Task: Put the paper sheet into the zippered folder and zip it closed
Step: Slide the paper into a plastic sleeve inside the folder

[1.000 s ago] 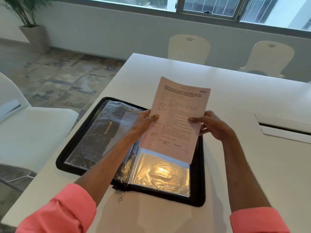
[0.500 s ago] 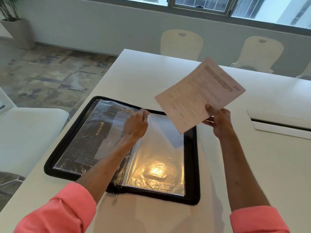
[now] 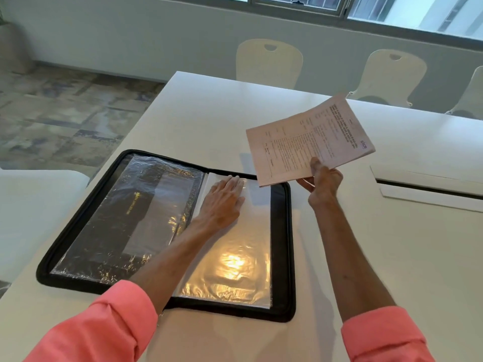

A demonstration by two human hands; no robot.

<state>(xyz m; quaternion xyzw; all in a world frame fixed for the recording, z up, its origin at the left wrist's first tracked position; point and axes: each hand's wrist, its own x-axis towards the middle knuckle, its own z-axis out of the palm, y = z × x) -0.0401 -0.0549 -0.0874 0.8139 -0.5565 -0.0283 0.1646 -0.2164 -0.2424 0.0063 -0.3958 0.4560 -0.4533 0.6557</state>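
My right hand (image 3: 322, 182) pinches the near edge of the paper sheet (image 3: 308, 141), thumb on top and fingers beneath, holding it up over the white table (image 3: 392, 257), just right of the zippered folder's (image 3: 287, 257) far corner. My left hand (image 3: 223, 202) lies flat, fingers together and extended, pressing the clear sleeve (image 3: 235, 270) on the folder's right half, I think to steady it for loading. The folder lies open, unzipped, sheet not yet inside.

Left hand (image 3: 222, 202) blocks sleeve (image 3: 235, 262); table (image 3: 392, 257) clear.
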